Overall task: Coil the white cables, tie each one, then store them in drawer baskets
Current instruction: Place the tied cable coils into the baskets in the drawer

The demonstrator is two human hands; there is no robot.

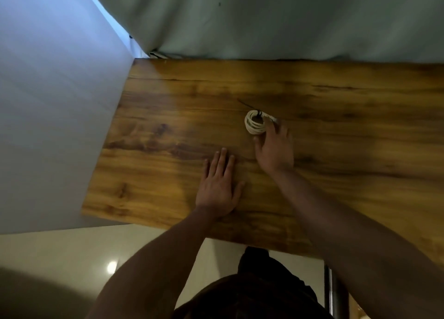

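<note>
A white cable (254,123) lies coiled in a small ring on the wooden table (168,116), bound at its far side by a black tie (249,107) whose tail points up and left. My right hand (275,148) reaches to the coil's right edge, fingers spread, with the fingertips touching the coil and the thumb just below it. My left hand (219,186) rests flat on the table, palm down, fingers together, well apart from the coil. No drawer or basket is visible.
A pale wall (48,102) borders the table's left side and a grey-green curtain or wall (264,18) runs along its far edge. Below the near edge are a glossy tiled floor (60,251) and a metal table leg (332,292).
</note>
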